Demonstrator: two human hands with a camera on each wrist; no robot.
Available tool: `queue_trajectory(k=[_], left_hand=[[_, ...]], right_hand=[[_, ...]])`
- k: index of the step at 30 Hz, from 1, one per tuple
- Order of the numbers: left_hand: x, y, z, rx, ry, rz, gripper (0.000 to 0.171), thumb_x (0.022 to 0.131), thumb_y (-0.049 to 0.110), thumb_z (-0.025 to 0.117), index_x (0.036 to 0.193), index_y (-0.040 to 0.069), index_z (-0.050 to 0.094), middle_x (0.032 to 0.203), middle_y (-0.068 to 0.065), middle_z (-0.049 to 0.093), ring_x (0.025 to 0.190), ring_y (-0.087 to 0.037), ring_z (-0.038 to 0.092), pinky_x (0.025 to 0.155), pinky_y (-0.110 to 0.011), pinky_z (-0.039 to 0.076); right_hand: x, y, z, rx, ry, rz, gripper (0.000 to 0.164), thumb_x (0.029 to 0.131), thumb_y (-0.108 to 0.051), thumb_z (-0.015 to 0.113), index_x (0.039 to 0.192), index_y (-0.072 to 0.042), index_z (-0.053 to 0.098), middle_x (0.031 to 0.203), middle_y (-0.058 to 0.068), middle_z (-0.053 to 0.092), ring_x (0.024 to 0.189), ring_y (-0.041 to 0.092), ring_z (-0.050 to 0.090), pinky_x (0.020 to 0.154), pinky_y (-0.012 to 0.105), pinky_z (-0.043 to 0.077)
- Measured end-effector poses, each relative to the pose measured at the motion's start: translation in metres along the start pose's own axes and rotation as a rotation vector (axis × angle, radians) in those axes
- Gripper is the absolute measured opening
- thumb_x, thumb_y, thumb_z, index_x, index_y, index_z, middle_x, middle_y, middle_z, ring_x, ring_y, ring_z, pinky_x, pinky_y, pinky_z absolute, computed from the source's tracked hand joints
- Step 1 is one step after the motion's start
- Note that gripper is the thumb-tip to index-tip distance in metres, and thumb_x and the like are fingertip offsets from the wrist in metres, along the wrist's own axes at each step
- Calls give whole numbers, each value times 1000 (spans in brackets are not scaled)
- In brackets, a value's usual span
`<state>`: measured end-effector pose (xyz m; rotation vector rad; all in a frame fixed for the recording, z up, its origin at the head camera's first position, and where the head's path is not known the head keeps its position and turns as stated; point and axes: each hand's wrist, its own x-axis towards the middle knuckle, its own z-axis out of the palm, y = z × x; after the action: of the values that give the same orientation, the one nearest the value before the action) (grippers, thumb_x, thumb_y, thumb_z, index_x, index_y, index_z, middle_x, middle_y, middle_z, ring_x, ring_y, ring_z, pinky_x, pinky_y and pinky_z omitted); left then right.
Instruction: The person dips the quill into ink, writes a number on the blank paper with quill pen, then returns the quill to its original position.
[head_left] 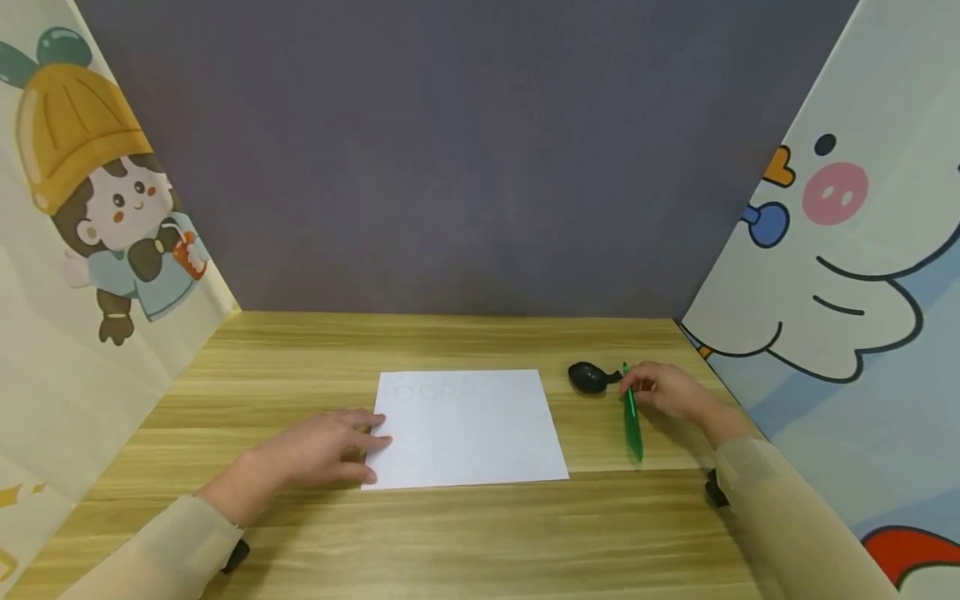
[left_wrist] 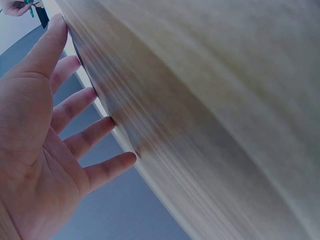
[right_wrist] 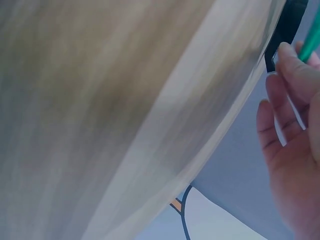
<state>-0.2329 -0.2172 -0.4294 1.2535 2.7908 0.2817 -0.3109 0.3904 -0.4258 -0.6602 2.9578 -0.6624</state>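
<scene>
A sheet of white paper (head_left: pixel 465 437) with faint rounded marks along its top lies on the wood-grain table. My left hand (head_left: pixel 330 446) rests on its left edge, fingers spread and fairly straight. To the right of the sheet, my right hand (head_left: pixel 663 390) pinches a slim green pen (head_left: pixel 632 421) between thumb and fingertips. The pen widens like a leaf towards the near end. Just left of those fingertips lies a black rounded thing (head_left: pixel 588 377) with a narrow neck. In the right wrist view, the pen (right_wrist: pixel 311 40) shows only in part, at the upper right.
The wood-grain table (head_left: pixel 465 542) runs back to a dark grey panel (head_left: pixel 457 167). Cartoon-printed walls stand at both sides, with a figure in a yellow hat (head_left: pixel 82 133) on the left and a white bird (head_left: pixel 862 250) on the right.
</scene>
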Motion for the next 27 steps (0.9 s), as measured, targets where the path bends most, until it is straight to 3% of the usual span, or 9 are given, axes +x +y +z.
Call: queue_trajectory(k=[6,10,14,18,21,24,27], left_hand=[[0,1,-1,-6,3,-4,59,101,51,76,148,14,71,159,-20,61,146,-47,58,118,-66,50],[0,2,-1,-11,0,-4,59,101,51,76,148,14,71,159,-21,61,146,-47,58,117,-66,50],[0,3,-2,-15,-3,-4,60,101,52,76,147,14,72,159,-21,61,146,-47,58,117,-66,50],[0,3,-3,-15,-1,-2,60,100,52,76,147,14,72,159,-21,61,146,-48,58,117,-66,50],[-1,2,-1,-9,1,0,60,101,52,76,147,14,72,159,-21,61,146,-48,58,117,-66,50],[0,0,0,-4,2,0,59,101,53,75,147,15,72,160,-20,61,146,-47,58,117,-66,50],[0,-1,1,0,4,0,60,101,54,75,147,16,72,160,-19,61,146,-47,58,117,-66,51]], right_hand=[[-4,-2,0,7,54,-15,22,105,0,69,110,-19,78,115,1,78,96,12,66,82,34,56],[-4,-5,-1,118,90,-1,9,103,-4,74,110,-9,77,109,10,78,89,9,62,75,27,52],[-2,-5,-3,246,105,15,11,100,-4,76,110,0,75,102,14,77,84,6,63,73,22,49],[-3,-2,-5,562,40,46,15,105,1,68,116,12,68,106,2,80,96,8,70,83,18,55],[-6,0,-4,779,-5,2,15,107,9,58,118,19,61,110,-6,80,105,8,73,91,19,60],[-8,0,-3,824,13,-89,14,105,16,57,118,22,57,112,-5,81,108,6,76,93,19,62],[-11,-1,-2,751,76,-106,21,104,14,62,121,23,54,115,-1,82,108,9,78,93,23,64]])
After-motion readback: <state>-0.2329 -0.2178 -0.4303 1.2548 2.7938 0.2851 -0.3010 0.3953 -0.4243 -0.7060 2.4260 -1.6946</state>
